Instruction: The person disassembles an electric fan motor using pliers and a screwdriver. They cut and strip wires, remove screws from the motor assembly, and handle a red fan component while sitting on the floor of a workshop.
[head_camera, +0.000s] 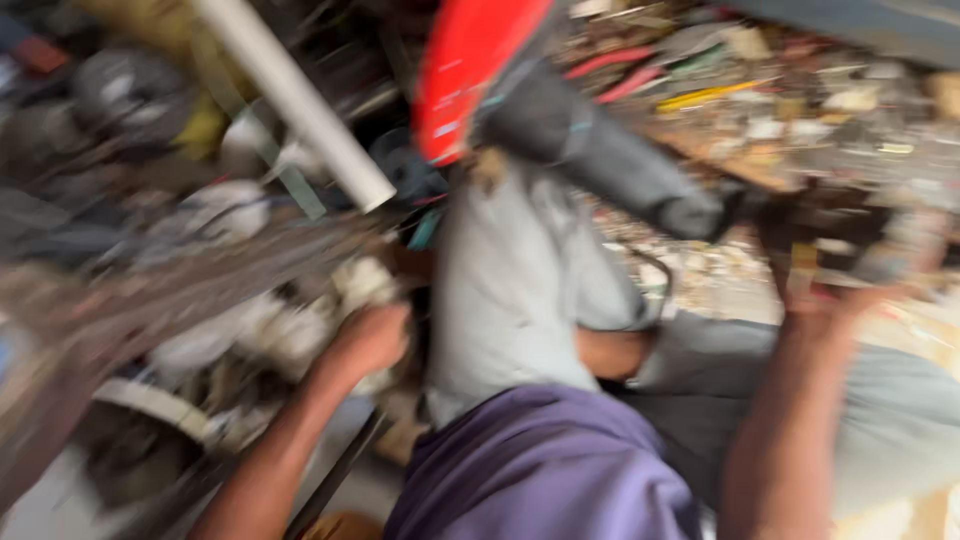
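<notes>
Head view, sharpness: the whole frame is smeared by motion, so small detail cannot be read.
Left hand (368, 340): it is curled shut around a pale, lumpy object (362, 285) at the edge of a heap of dusty parts (215, 330); what the object is cannot be told.
Right hand (835, 300): it is raised toward cluttered scrap (850, 240) on the far side; whether the fingers are spread or closed cannot be told through the blur.
Power tool (590, 140): a dark-bodied tool with a red guard (465, 75) is seen lying above the grey-trousered knee (510, 290), its cord (655, 285) trailing across the leg.
White pipe (295, 100): it is slanted over the heap, just above the left hand.
Risk, pile: the heap is judged loose; a pull on the pale object could bring neighbouring pieces or the pipe sliding down.
Risk, tool: the cord could be snagged by the leg and the tool dragged off its perch.
Risk, grip: dusty surfaces may let the held piece slip.
</notes>
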